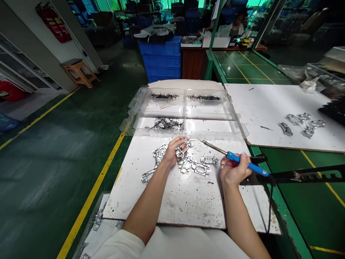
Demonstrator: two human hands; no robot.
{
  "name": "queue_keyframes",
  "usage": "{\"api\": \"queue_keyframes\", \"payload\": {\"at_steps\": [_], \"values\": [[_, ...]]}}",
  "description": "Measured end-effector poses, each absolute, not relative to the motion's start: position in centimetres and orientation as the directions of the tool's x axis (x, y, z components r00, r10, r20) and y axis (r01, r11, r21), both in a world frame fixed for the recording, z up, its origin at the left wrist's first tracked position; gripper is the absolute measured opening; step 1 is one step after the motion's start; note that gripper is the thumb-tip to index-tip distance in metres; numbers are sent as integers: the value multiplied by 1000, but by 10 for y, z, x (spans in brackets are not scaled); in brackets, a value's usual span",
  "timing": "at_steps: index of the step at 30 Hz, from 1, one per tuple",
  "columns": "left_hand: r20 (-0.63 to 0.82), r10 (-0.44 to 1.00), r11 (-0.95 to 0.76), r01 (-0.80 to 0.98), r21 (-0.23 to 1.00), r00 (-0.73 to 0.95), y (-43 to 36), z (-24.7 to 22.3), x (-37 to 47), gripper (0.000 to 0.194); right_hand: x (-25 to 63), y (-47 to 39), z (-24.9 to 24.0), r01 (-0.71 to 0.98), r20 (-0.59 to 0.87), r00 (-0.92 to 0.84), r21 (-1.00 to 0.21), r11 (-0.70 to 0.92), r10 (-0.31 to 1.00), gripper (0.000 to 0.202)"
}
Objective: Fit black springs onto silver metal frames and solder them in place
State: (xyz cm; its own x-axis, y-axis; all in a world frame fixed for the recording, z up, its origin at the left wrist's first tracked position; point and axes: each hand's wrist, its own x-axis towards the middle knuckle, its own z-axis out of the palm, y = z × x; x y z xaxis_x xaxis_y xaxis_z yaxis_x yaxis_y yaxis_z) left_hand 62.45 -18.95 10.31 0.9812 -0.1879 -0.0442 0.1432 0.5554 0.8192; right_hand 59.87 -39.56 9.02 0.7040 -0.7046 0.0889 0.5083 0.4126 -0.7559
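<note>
My left hand (174, 150) is closed on a silvery, chrome-look plastic frame part (182, 150), held just above the white worktable (188, 201). In my right hand (236, 169) is a blue-handled soldering iron (234, 157), gripped like a pen, its cable hanging down at the right. The iron's thin tip points left and ends close to the held part; whether they touch I cannot tell. Several more silvery frame parts (201, 169) lie around my left hand. Dark specks and crumbs are scattered over the tabletop.
A clear compartment tray (212, 125) with small black pieces (167, 123) stands beyond my hands. A second white table (265, 140) at right bears more silvery parts (307, 131). Blue crates (161, 57) are stacked behind. A black bracket (304, 175) juts in at right. A person sits far back.
</note>
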Motion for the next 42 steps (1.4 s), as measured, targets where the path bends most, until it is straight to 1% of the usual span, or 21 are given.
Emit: {"api": "queue_keyframes", "payload": {"at_steps": [2, 6, 9, 13, 17, 28, 37, 42], "values": [[-59, -233, 573, 186, 798, 971, -185, 102, 624, 26, 599, -397, 89, 489, 74, 718, -761, 427, -692, 23], [-92, -283, 570, 245, 784, 955, -180, 103, 621, 23, 597, -400, 88, 432, 112, 785, -804, 409, -609, 25], [-105, -301, 573, 268, 775, 948, -179, 104, 620, 21, 596, -399, 88, 401, 130, 815, -830, 388, -565, 25], [-105, -307, 566, 271, 779, 946, -180, 103, 620, 20, 595, -398, 89, 406, 163, 830, -832, 377, -533, 23], [-101, -311, 549, 266, 792, 945, -180, 102, 620, 20, 596, -397, 89, 403, 177, 835, -841, 360, -522, 25], [-112, -308, 530, 268, 804, 945, -181, 105, 617, 20, 596, -396, 86, 352, 148, 848, -875, 333, -509, 34], [-106, -298, 531, 257, 807, 949, -181, 104, 616, 18, 597, -397, 83, 362, 159, 848, -870, 333, -506, 29], [-112, -286, 531, 255, 808, 952, -182, 106, 615, 18, 597, -396, 83, 368, 169, 851, -868, 335, -497, 33]]}}
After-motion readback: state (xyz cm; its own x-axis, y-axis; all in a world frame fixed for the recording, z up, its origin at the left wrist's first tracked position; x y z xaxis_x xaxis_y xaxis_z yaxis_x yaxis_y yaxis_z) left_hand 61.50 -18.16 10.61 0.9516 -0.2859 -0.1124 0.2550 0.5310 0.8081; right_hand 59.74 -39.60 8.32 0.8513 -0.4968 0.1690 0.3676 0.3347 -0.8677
